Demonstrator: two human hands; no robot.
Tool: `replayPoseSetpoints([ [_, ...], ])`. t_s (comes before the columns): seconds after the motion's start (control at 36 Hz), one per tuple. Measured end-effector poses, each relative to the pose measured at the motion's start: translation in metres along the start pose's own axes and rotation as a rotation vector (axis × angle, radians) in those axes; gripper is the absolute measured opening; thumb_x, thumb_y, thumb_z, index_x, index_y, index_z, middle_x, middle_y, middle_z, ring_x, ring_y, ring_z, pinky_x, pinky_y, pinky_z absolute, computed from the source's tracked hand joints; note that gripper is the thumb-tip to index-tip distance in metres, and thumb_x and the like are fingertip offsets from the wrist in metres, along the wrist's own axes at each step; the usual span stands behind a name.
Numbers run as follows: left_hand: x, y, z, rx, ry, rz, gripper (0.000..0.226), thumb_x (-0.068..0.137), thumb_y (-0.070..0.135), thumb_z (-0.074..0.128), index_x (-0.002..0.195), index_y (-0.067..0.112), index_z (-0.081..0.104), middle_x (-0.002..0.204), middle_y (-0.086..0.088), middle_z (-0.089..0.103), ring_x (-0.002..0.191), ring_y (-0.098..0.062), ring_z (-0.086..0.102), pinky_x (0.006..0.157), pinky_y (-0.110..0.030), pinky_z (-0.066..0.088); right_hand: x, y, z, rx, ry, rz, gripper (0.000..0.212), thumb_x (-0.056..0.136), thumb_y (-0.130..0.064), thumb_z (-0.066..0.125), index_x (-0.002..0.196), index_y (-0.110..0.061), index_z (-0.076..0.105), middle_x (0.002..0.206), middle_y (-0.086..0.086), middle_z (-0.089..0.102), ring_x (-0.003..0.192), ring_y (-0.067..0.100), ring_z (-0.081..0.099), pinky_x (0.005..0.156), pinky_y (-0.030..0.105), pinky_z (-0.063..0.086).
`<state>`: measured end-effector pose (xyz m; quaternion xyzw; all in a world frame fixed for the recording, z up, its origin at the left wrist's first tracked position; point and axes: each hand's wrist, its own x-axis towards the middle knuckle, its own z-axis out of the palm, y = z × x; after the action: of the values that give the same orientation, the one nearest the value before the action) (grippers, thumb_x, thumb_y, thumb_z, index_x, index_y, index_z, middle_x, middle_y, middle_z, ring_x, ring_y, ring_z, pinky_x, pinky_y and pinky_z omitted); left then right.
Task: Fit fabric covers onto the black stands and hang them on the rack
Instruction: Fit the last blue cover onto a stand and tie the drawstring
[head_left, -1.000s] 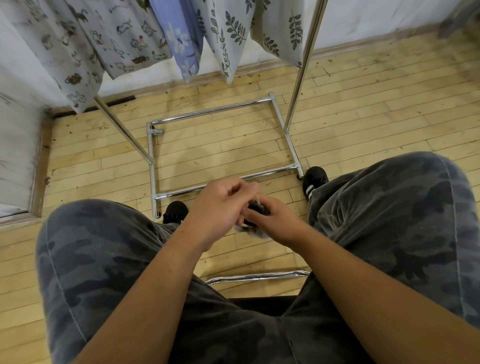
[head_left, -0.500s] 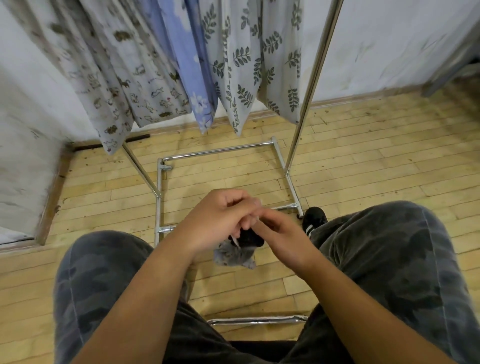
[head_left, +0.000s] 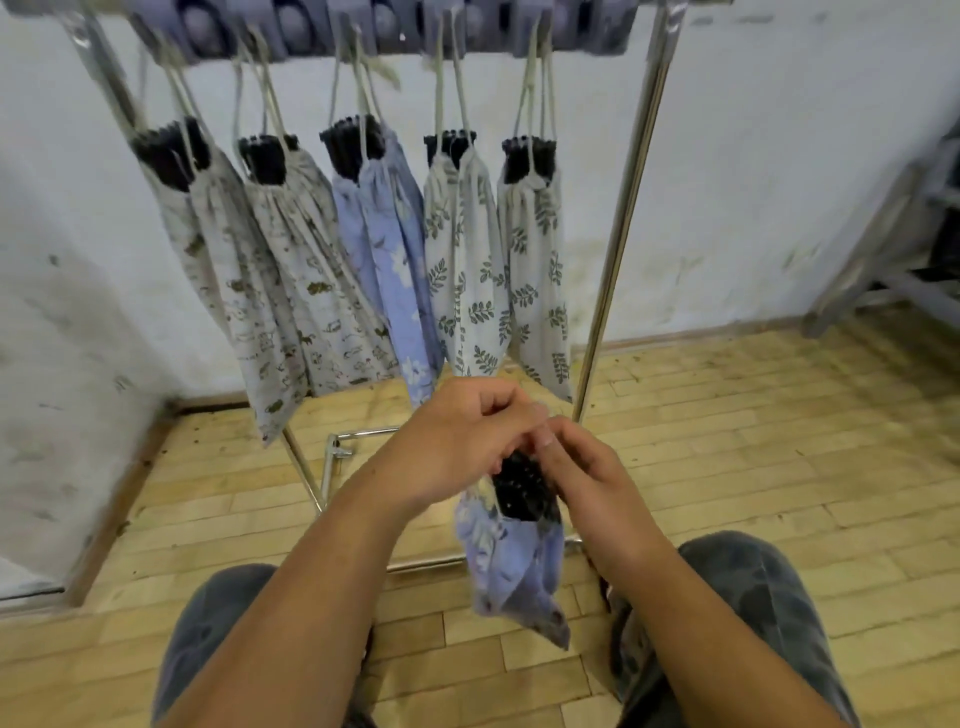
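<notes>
With left hand (head_left: 457, 441) and right hand (head_left: 589, 480) each in a pinching grip atop the black stand (head_left: 522, 491), low before the rack (head_left: 618, 249), its blue cover (head_left: 511, 566) hanging below, cinch evenly, then lift beside the 5 already hung.

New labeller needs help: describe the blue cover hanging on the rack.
On the chrome rack by the white wall, five covers hang in a row. The blue cover is the middle one; its neighbours are pale, printed with animals or leaves.
</notes>
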<state>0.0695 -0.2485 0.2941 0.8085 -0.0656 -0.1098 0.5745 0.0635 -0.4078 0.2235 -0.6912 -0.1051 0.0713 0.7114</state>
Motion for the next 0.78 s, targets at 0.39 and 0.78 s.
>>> replayPoseSetpoints([
  [0.39, 0.037, 0.108, -0.021, 0.014, 0.183, 0.227, 0.032, 0.099, 0.034, 0.062, 0.091, 0.004, 0.067, 0.070, -0.015, 0.057, 0.064, -0.017, 0.051, 0.065, -0.030, 0.046, 0.045, -0.108, -0.015, 0.232, 0.076, -0.087, 0.031, 0.107, -0.033, 0.048, 0.097, -0.010, 0.067, 0.105, 0.018, 0.072, 0.093, 0.021, 0.069, 0.079, 0.033, 0.057],
  [0.78, 0.089, 0.168, -0.063, 0.066, 0.380, 0.331, 0.008, 0.098, 0.033, 0.066, 0.101, 0.035, 0.074, 0.095, 0.015, 0.073, 0.084, -0.001, 0.068, 0.075, -0.017, 0.053, 0.114, -0.189, -0.032, 0.301, 0.317, -0.230, 0.024, 0.107, -0.028, 0.051, 0.092, -0.014, 0.064, 0.092, 0.005, 0.075, 0.083, 0.022, 0.073, 0.069, 0.034, 0.058],
])
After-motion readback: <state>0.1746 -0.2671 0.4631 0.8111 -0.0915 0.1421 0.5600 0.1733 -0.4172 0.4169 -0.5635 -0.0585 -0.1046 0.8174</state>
